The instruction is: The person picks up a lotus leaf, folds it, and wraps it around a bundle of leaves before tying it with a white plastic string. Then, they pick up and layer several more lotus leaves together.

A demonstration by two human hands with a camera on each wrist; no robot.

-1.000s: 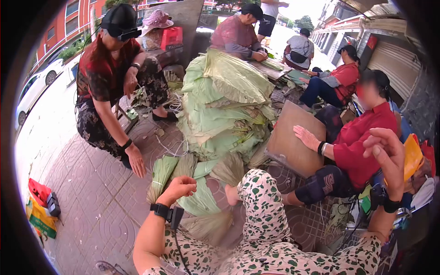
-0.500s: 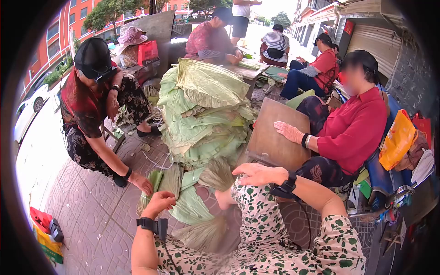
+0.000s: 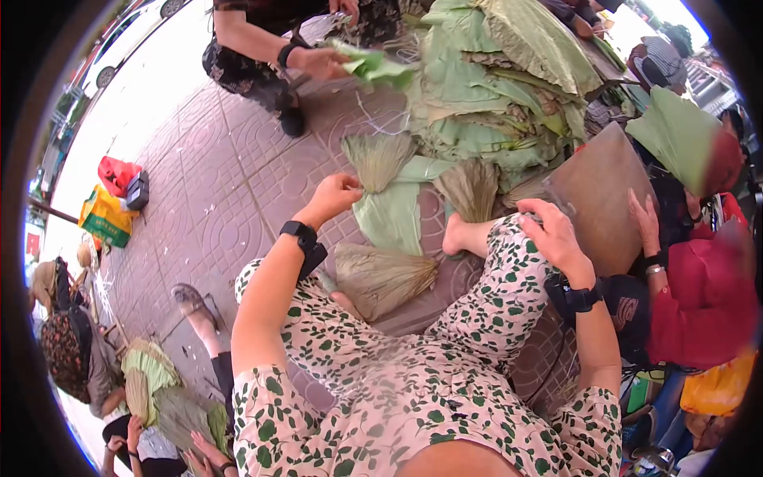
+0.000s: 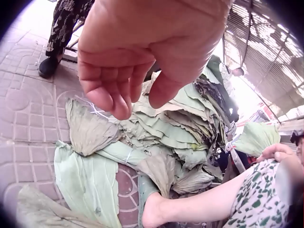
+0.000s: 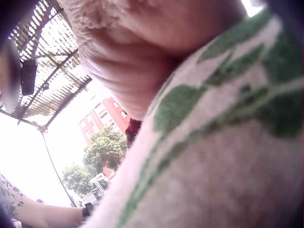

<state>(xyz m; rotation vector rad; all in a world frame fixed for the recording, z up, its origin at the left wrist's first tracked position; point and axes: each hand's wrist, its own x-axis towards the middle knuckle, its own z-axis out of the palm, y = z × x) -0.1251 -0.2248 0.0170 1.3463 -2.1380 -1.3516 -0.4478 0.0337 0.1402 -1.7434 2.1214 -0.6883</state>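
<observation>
My left hand (image 3: 332,200) hovers in front of my left knee, fingers loosely curled and holding nothing. In the left wrist view the same hand (image 4: 152,52) hangs over the leaves, with a gap between thumb and fingers. On the paving below it lie a greyish fan-shaped folded leaf (image 3: 380,159) and a pale green leaf (image 3: 389,219). Another dried leaf bundle (image 3: 381,278) lies between my legs. My right hand (image 3: 552,234) rests on my right knee, fingers spread over the patterned trousers (image 3: 509,278). The right wrist view shows only its palm against the cloth.
A tall stack of large green leaves (image 3: 485,103) stands ahead. Left of it, another person's hand (image 3: 322,62) holds a green leaf (image 3: 377,70). A wooden board (image 3: 604,195) stands at the right beside a person in red. Bags (image 3: 107,215) sit on the paving at left.
My right hand, raised at first, has come down onto my right knee. The person opposite has lifted a green leaf off the ground. The head view has tilted downward.
</observation>
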